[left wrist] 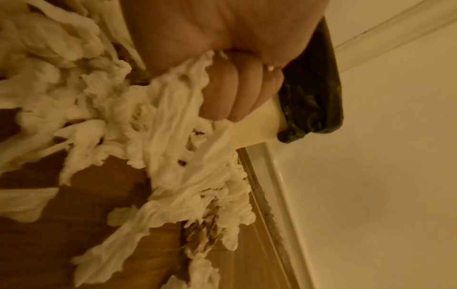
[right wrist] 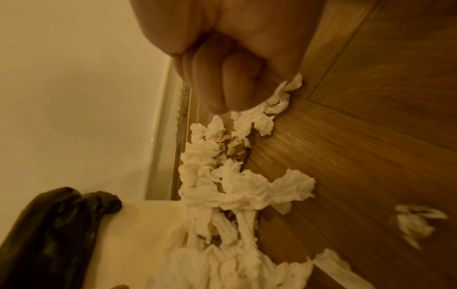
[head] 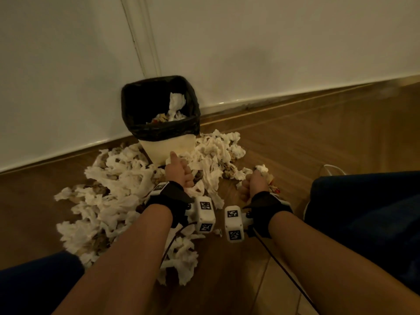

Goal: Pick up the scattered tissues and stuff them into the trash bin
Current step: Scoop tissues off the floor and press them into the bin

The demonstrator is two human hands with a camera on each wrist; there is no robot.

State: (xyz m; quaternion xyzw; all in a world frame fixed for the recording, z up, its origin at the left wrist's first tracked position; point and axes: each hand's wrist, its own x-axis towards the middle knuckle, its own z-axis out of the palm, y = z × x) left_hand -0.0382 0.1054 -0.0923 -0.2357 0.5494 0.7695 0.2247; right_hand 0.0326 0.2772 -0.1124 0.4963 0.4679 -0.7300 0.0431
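Cream trash bin (head: pixel 169 147) lined with a black bag (head: pixel 145 103), set on the wooden floor (head: pixel 295 144) tight against the white wall (head: pixel 272 42), a few crumpled tissues inside. Scattered tissues (head: pixel 118 178) heaped on the floor around the bin's base, thickest to its left and front, a smaller spread to its right along the skirting.

Left hand (head: pixel 179 172) low in front of the bin, fingers (left wrist: pixel 222 93) curled tight round a long bunch of tissue (left wrist: pixel 178 121) trailing down into the pile, thumb up. Right hand (head: pixel 255 181) just right of it and apart, closed into a fist round a tissue wad (head: pixel 262 168) poking out past the knuckles; curled fingers (right wrist: pixel 222 88) clamping the paper in the wrist view.

Black wrist straps (head: pixel 169 198) with white marker blocks (head: pixel 205 214) on both forearms.
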